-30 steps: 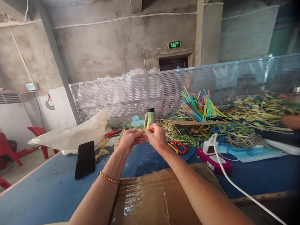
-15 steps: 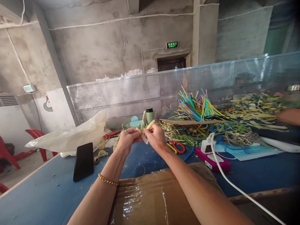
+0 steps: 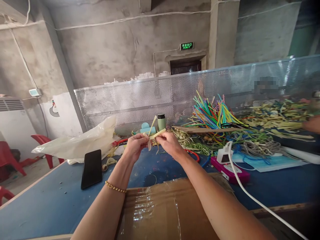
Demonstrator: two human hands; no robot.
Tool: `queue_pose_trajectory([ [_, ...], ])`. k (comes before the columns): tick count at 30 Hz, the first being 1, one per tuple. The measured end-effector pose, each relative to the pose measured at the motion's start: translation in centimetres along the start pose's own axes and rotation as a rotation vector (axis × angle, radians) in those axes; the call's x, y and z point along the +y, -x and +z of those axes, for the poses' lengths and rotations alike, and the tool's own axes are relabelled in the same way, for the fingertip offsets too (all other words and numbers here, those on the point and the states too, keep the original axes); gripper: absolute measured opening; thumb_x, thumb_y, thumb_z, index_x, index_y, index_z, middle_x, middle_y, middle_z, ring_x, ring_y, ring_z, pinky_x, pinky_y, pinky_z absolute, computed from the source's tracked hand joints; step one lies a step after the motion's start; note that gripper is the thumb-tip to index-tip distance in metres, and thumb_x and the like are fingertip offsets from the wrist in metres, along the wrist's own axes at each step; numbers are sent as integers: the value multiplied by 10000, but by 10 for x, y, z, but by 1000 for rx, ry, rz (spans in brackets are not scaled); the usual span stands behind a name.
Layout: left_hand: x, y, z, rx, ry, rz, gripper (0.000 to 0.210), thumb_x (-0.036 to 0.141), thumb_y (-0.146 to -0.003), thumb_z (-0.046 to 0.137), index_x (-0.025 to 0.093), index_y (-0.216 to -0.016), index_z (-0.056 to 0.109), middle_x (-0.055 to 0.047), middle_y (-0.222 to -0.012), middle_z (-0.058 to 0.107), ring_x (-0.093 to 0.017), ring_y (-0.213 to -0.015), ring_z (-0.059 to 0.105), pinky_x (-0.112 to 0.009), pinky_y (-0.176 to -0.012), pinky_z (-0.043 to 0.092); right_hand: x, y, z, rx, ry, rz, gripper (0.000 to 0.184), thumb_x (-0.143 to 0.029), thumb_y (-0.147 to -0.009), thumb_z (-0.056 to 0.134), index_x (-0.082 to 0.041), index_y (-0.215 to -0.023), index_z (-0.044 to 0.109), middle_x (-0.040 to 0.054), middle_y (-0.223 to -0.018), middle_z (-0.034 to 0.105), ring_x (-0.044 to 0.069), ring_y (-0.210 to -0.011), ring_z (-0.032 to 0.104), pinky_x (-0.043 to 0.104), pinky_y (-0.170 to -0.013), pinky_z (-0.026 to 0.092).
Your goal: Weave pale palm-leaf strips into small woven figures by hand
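Pale yellow fabric-like strips (image 3: 155, 135) cross each other between my two hands above the blue table. My left hand (image 3: 136, 145) pinches them where they cross, with one end standing up and another hanging down. The fingers of my right hand (image 3: 170, 143) are closed on the end that slants up to the right. Exactly how the strips loop together is too small to make out. Behind my hands stands a green bottle with a black lid (image 3: 161, 122). Red-handled scissors (image 3: 193, 155) lie partly hidden beyond my right wrist.
A taped cardboard sheet (image 3: 155, 210) lies under my forearms. To the left are a black phone (image 3: 91, 169) and a plastic bag (image 3: 77, 141). Colourful pipe cleaners (image 3: 212, 111), a magenta box (image 3: 230, 170) and a white cable (image 3: 240, 183) occupy the right. Another person's hand (image 3: 312, 125) shows at far right.
My hands have drawn slightly apart. The strip in my right hand now lies flatter and shows more of its length. The whole view has shifted a little.
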State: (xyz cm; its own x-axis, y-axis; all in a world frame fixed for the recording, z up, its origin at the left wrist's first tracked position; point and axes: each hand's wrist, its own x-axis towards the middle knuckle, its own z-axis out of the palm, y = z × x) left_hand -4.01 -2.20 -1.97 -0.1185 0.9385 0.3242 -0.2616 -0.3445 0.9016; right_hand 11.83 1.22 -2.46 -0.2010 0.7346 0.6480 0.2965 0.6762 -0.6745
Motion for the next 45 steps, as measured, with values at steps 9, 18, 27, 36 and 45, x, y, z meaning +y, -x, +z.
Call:
queue_pose_trajectory([
  [9,-5,1,3,-8,-103,40,226,265,-532,822,125,-634,677,-27,-547,639,-125,-491,560,-260,-519,442,6,3,6,-103,-126,149,242,-312,-794,638,-167,-604,608,-2,-549,586,126,-504,533,235,-486,379],
  [18,-7,-4,1,183,-112,120,156,229,-501,761,125,-530,649,22,-429,529,-63,-417,401,-225,-462,283,-2,6,7,-122,-93,178,233,-301,-799,697,-180,-655,560,-6,-538,599,113,-395,526,231,-409,378],
  [27,0,-2,2,185,-143,142,93,200,-500,735,130,-532,682,14,-452,564,-65,-423,411,-222,-455,283,-15,9,-1,-243,-324,-13,162,-178,-876,511,-150,-905,668,5,-652,657,119,-573,607,247,-572,492],
  [36,0,0,1,111,-216,127,140,233,-526,783,128,-611,743,-25,-548,647,-87,-492,483,-235,-505,361,-5,7,1,-63,27,-175,132,-208,-837,647,-176,-920,746,31,-706,702,142,-544,592,274,-552,461],
  [45,-1,-1,1,149,-239,116,137,245,-533,778,131,-582,720,-22,-535,629,-95,-488,487,-242,-496,364,-10,10,-3,78,375,-421,166,-118,-866,602,-225,-825,722,31,-867,686,165,-767,634,270,-679,435],
])
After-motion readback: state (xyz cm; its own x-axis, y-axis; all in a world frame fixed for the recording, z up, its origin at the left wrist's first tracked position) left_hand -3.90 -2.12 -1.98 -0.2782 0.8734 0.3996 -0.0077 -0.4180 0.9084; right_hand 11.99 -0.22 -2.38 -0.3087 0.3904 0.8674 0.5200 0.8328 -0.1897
